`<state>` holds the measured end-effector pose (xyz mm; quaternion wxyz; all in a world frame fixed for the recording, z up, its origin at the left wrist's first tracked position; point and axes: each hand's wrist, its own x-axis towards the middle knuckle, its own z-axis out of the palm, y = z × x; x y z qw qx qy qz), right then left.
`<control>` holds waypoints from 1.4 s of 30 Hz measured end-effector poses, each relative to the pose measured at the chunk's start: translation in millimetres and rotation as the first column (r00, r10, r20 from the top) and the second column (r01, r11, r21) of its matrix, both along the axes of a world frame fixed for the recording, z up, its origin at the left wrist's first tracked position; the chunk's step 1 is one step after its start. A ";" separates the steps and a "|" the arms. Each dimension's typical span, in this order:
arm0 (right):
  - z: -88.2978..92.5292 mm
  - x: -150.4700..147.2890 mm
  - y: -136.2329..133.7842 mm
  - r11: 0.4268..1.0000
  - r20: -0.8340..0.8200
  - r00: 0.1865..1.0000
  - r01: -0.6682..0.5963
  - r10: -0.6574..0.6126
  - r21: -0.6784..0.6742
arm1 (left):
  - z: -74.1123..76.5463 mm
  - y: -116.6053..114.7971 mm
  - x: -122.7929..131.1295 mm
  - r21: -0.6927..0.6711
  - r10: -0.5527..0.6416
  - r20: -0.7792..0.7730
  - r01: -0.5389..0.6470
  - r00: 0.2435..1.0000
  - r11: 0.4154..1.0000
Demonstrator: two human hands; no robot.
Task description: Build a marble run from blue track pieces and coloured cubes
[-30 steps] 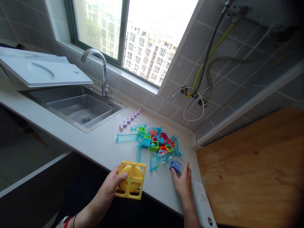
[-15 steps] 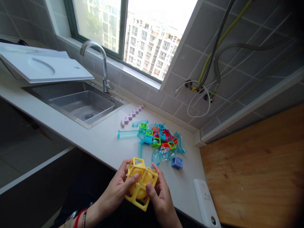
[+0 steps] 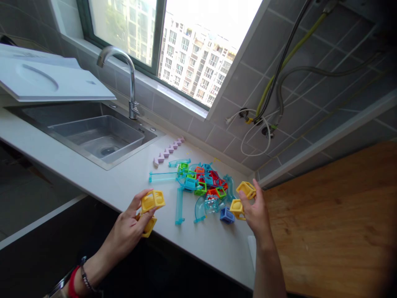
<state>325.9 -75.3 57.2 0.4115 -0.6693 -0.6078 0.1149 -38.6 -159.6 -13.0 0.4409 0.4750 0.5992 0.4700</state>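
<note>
My left hand (image 3: 128, 221) is closed around a pair of yellow cube blocks (image 3: 153, 200), one above the other, over the front edge of the counter. Held up at the right, my right hand (image 3: 256, 211) grips another pair of yellow cube blocks (image 3: 247, 189), near a blue cube block (image 3: 227, 215) on the counter. Between the hands lies a heap of red, green and blue cube blocks (image 3: 200, 189) mixed with clear teal track pieces. A straight teal track piece (image 3: 179, 205) and a curved one (image 3: 199, 209) lie at its near side.
A purple zigzag strip (image 3: 169, 151) lies behind the heap. At the left are a steel sink (image 3: 107, 162) with a faucet (image 3: 132, 91) and a white panel (image 3: 58, 78). A wooden board (image 3: 328, 219) stands at the right. Cables (image 3: 279, 74) hang on the tiled wall.
The yellow cubes, held together by both hands, are now split into two pairs. My left hand has moved left and up; my right hand has moved right and up over the counter.
</note>
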 end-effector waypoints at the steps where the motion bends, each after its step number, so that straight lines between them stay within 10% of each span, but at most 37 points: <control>1: 3.3 7.7 7.0 0.999 0.076 0.997 0.011 -0.008 -0.038 | -2.9 2.5 -5.0 0.008 -0.009 -0.083 0.009 0.997 1.000; 9: -3.9 25.2 31.1 0.972 0.228 0.971 -0.021 0.076 -0.234 | 1.2 27.9 -16.2 0.047 -0.065 -0.402 0.091 0.913 0.995; 21: 25.1 8.4 65.4 0.948 0.381 0.879 -0.199 0.285 -0.248 | -1.9 17.3 -13.0 0.050 -0.103 -0.456 0.141 0.884 0.989; 30: 57.0 10.2 38.8 0.967 0.175 0.984 -0.009 -0.037 0.256 | 2.2 19.7 -15.1 0.014 -0.126 -0.449 0.149 0.885 0.989; 42: -10.0 28.9 -7.0 0.973 0.298 0.944 -0.077 0.142 -0.220 | 8.2 30.6 0.4 0.000 -0.162 -0.426 0.179 0.890 0.984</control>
